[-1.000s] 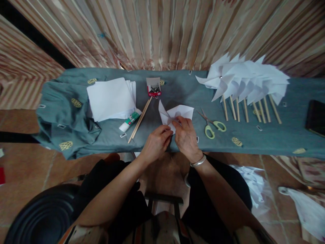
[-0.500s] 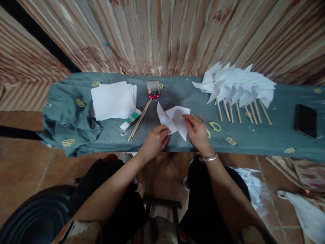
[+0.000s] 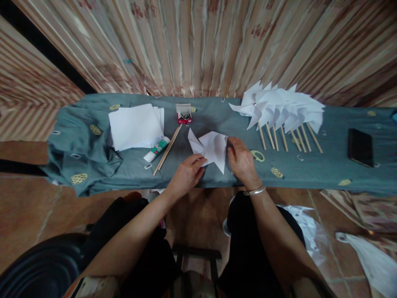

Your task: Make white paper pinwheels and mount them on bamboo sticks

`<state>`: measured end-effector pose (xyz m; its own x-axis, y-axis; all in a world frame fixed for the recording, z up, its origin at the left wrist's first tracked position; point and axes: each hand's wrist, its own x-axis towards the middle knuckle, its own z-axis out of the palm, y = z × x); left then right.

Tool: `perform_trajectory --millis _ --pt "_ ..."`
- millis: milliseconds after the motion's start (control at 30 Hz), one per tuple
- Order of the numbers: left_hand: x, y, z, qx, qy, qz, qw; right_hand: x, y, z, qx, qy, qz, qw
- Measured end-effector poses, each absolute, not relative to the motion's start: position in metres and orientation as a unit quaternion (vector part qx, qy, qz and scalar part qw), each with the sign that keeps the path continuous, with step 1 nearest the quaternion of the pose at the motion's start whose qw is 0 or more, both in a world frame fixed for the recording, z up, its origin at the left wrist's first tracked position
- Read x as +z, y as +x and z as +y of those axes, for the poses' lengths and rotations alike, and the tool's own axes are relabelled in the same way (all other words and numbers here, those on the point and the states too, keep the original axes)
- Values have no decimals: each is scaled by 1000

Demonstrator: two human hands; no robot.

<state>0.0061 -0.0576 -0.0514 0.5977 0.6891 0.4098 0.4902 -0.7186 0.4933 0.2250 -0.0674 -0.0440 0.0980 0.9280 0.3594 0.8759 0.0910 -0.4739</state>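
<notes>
A white paper pinwheel (image 3: 213, 145) with folded blades lies over the near middle of the cloth-covered table. My left hand (image 3: 187, 174) pinches its lower left part between thumb and fingers. At the right edge of the paper, my right hand (image 3: 242, 162) has its bent thumb and forefinger closed on the border. Just beyond that hand lie scissors with a yellow-green handle (image 3: 257, 156); their blades are mostly hidden by the hand. Two wooden sticks (image 3: 168, 150) rest left of the pinwheel, below a small red box (image 3: 184, 114) of metal pins.
On the left are a stack of white paper (image 3: 135, 126) and a green-and-white glue tube (image 3: 156, 149). Several finished pinwheels on sticks (image 3: 281, 107) overlap at the back right. A black phone (image 3: 360, 147) lies further right. A pleated curtain (image 3: 198, 45) hangs behind the table.
My right fingers have shifted off the paper's face to its right edge, and that blade now looks more raised. My left hand keeps its pinch. The whole view has shifted slightly.
</notes>
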Motion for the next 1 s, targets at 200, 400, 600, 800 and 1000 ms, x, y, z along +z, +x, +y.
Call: perform_trajectory --millis 200,400,600,800,1000 --pt "-50 2 -56 305 882 323 157 -49 230 -54 46 -671 -677 300" --pt "-50 -5 -51 324 882 320 123 -47 223 -38 66 -647 -698 299" --pt "-40 -13 -54 328 879 332 101 -36 220 -40 86 -679 -675 276" --pt "-31 -11 -73 294 901 303 106 -27 218 -61 97 -702 -666 231" --pt "-33 -2 -88 198 933 280 106 -25 213 -90 105 -718 -659 196"
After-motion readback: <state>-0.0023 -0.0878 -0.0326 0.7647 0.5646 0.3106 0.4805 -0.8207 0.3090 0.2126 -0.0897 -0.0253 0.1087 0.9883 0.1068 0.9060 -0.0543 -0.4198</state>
